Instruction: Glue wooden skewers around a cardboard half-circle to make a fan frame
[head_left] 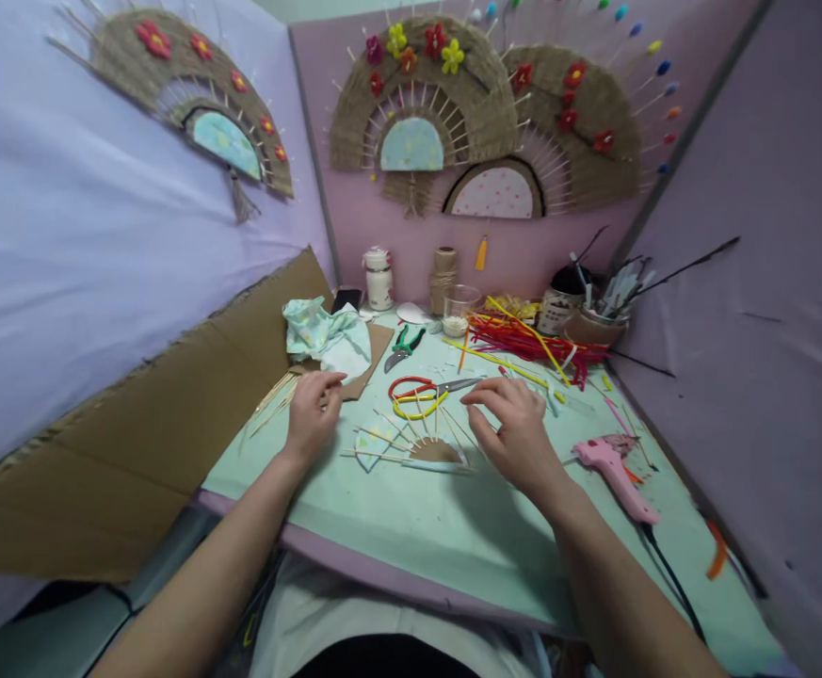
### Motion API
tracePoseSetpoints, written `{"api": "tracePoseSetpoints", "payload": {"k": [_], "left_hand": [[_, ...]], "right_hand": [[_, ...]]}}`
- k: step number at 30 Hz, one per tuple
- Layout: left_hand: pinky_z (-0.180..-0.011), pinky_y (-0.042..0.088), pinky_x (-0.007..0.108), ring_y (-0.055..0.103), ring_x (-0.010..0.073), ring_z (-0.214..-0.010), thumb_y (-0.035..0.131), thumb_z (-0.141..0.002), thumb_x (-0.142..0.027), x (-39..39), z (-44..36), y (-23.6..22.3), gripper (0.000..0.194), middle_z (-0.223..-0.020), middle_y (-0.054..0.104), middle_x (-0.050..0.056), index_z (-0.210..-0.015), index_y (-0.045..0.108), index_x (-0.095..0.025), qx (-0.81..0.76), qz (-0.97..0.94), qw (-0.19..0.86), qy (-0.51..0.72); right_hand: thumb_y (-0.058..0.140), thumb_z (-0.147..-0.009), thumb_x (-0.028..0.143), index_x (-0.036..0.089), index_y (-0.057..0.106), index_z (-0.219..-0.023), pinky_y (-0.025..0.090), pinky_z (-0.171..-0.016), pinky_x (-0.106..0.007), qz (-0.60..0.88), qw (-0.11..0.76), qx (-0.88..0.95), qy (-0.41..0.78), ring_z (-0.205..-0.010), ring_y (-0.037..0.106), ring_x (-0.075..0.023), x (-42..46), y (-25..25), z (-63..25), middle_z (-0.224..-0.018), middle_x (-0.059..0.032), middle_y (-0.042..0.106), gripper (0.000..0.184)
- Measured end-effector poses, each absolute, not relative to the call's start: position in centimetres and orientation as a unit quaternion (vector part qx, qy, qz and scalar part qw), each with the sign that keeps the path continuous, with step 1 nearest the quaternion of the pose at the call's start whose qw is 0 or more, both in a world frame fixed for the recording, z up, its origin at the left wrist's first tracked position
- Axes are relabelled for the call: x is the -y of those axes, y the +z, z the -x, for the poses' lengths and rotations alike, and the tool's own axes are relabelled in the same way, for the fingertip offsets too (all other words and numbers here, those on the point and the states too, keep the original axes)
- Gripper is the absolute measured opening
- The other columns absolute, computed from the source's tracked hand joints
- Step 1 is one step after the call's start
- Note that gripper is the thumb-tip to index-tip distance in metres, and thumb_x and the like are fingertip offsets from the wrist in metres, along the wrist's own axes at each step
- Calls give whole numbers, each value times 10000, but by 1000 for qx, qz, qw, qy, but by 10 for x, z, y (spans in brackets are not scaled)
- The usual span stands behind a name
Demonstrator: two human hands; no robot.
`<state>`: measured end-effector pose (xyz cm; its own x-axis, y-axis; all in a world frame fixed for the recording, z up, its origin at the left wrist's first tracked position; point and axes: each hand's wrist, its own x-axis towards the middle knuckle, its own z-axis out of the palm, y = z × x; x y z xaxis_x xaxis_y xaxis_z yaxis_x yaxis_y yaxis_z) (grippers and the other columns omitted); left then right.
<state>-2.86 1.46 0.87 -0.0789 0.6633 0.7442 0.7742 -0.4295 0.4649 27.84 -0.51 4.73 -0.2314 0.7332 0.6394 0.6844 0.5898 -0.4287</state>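
Note:
On the mint-green tabletop between my hands lies a small half-round cardboard piece [435, 452] with thin wooden sticks [382, 439] fanning out from it. A patterned light-blue scrap [368, 450] sits under the sticks at its left. My left hand [314, 414] hovers by the cardboard sheet [372, 363], its fingers loosely bent and nothing visible in them. To the right of the half-round piece is my right hand [513, 428], fingers curved and apart from the thumb, apparently holding nothing. Scissors [421, 394] with red and yellow handles rest just beyond the sticks.
Green-handled pruners [403, 348] and a crumpled patterned cloth [326, 330] lie farther back. Red pipe cleaners [523, 339] are heaped at back right. A pink glue gun [619, 476] with a black cord lies at right. Decorated fans [425, 94] hang on the walls.

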Motion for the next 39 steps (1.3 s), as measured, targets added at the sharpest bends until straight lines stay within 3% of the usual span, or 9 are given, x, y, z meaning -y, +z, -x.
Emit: {"api": "tracePoseSetpoints", "payload": {"k": [5, 13, 25, 31, 39], "left_hand": [[-921, 410, 397, 540, 217, -998, 476, -860, -79, 32, -9, 4, 306, -1000, 694, 54, -975, 727, -213, 489, 752, 92, -432], [-823, 333, 381, 497, 215, -937, 530, -894, -84, 69, -52, -19, 269, -923, 678, 48, -967, 739, -236, 516, 761, 138, -368], [-812, 338, 378, 447, 223, -936, 541, -922, -129, 67, -55, -27, 278, -945, 608, 59, -1050, 735, -283, 579, 758, 97, -285], [-833, 361, 397, 439, 242, -969, 507, -945, -158, 66, -57, -28, 341, -1026, 591, 85, -1216, 677, -276, 600, 754, 86, -251], [-854, 358, 402, 419, 250, -980, 515, -936, -162, 64, -58, -27, 326, -1046, 554, 78, -1158, 695, -319, 616, 753, 69, -222]], "right_hand": [[559, -918, 212, 243, 736, -917, 255, -891, -418, 391, 335, 855, 57, -996, 545, -214, 7, 21, -259, -993, -34, 733, 180], [608, -886, 212, 268, 770, -867, 244, -888, -429, 360, 257, 897, 24, -979, 498, -225, 12, 4, -251, -954, -37, 711, 173], [619, -879, 219, 284, 768, -964, 236, -922, -434, 341, 247, 907, 17, -991, 503, -221, 15, 1, -249, -972, -38, 703, 183], [619, -885, 226, 294, 769, -953, 230, -911, -430, 347, 252, 903, 21, -1001, 499, -224, 16, -1, -248, -970, -35, 706, 178], [610, -896, 245, 289, 771, -963, 230, -922, -441, 346, 239, 907, 15, -1004, 504, -221, 15, -3, -248, -989, -34, 706, 180]]}}
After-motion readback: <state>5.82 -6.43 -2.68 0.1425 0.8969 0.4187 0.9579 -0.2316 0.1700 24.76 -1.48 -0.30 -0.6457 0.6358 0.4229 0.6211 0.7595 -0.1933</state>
